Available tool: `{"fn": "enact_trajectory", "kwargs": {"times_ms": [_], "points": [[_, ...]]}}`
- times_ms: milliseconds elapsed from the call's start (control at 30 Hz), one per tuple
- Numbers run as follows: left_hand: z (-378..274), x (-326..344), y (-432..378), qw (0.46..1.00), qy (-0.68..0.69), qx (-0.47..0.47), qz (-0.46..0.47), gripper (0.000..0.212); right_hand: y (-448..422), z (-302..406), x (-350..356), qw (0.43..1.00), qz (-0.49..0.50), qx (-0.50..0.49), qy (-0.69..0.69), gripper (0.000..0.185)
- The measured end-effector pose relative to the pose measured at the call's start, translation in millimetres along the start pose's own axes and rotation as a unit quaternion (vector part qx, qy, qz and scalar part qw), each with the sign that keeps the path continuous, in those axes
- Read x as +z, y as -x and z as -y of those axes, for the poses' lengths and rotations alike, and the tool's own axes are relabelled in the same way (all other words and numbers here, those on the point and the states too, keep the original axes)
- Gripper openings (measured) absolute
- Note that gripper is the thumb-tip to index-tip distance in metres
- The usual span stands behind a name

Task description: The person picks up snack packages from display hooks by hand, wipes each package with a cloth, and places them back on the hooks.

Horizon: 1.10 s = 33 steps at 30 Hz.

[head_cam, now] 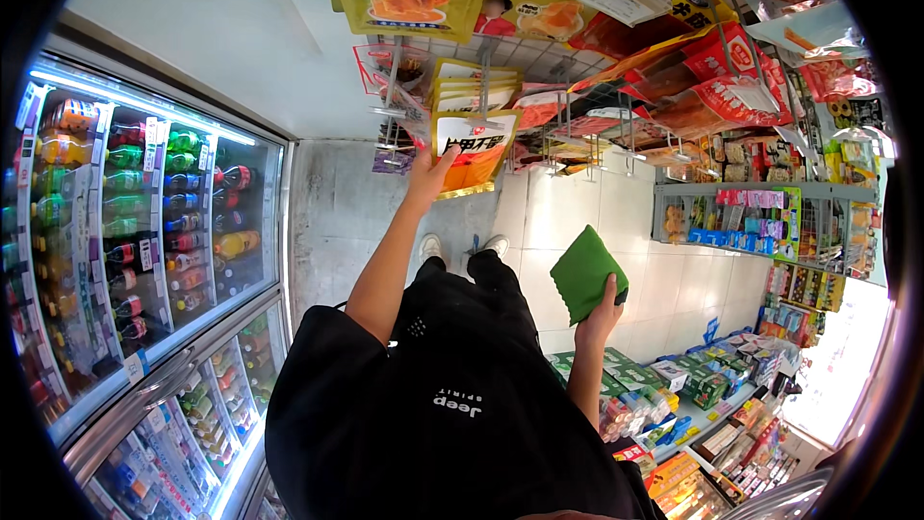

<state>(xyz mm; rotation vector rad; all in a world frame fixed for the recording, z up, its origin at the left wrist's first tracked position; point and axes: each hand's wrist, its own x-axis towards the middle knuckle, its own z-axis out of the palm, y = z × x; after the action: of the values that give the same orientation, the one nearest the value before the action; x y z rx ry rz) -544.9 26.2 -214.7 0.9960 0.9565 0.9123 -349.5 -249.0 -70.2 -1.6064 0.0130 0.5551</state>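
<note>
My left hand (431, 175) has its thumb on the front of an orange and yellow snack packet (473, 159), at its left edge. This packet is at the front of a row of similar packets (476, 83) on a wire display rack. Lower and to the right, my right hand (600, 314) holds a folded green cloth (586, 271) by its right edge, away from the rack. The fingers behind the packet are partly hidden.
Bagged snacks (722, 94) hang on hooks across the top and right. A glass-door drinks cooler (166, 209) stands at the left. A wire shelf (758, 220) juts in at the right. Boxes and cans (635, 375) fill a counter at the lower right. Tiled floor lies between.
</note>
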Motion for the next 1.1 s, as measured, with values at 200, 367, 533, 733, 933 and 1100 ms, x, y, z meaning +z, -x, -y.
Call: {"fn": "enact_trajectory", "kwargs": {"times_ms": [200, 367, 533, 733, 933, 1100], "points": [[-2.9, 2.9, -3.9, 1.0, 0.003, 0.017, 0.012, 0.032, 1.7, -3.3, -1.9, 1.0, -0.003, 0.0, -0.008, 0.039], [-2.4, 6.7, -7.5, 1.0, 0.008, 0.02, -0.01, 0.032, 2.6, -5.1, -4.8, 1.0, -0.005, 0.002, 0.004, 0.038], [-2.9, 11.8, -22.2, 0.998, -0.026, 0.024, -0.048, 0.032, 3.3, -6.3, -6.8, 1.0, 0.0, 0.008, 0.005, 0.038], [6.2, 15.4, -29.6, 0.997, 0.002, 0.019, -0.071, 0.035, 4.3, -7.8, -6.7, 1.0, -0.004, 0.004, 0.0, 0.038], [44.8, 2.6, -39.5, 0.987, -0.067, 0.092, -0.112, 0.037, 0.1, -12.4, -13.9, 1.0, 0.022, -0.001, 0.014, 0.042], [62.0, -13.1, -12.7, 0.986, -0.006, 0.116, -0.121, 0.034, -3.6, -14.8, -13.2, 1.0, 0.024, 0.003, 0.015, 0.042]]}}
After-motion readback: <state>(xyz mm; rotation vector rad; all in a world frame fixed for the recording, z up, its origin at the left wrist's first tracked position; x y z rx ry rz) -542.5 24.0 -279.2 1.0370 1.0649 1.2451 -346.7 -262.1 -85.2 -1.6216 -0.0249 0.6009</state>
